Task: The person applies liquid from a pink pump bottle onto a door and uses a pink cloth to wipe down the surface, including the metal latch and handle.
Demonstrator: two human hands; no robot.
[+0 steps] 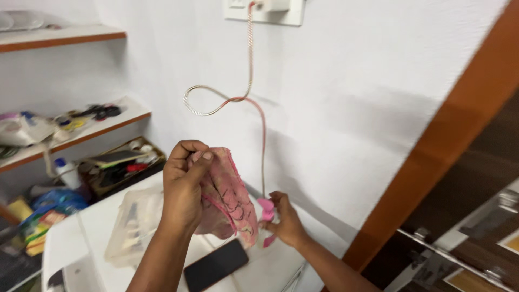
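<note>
My left hand (184,181) is raised and shut on a pink patterned cloth (230,197) that hangs down from my fingers. Lower and to the right, my right hand (285,219) pinches a small pink clip-like piece (266,208) at the bottom end of a pink-and-white cord (250,65). The cord drops in a loop from a white wall socket plate (265,11). Both hands are over a white table (97,221) against the white wall.
A black phone (215,265) lies flat on the table below the cloth. A clear plastic box (132,224) sits beside my left forearm. Cluttered wall shelves (81,135) stand at the left, a brown wooden door frame (443,140) and cabinet at the right.
</note>
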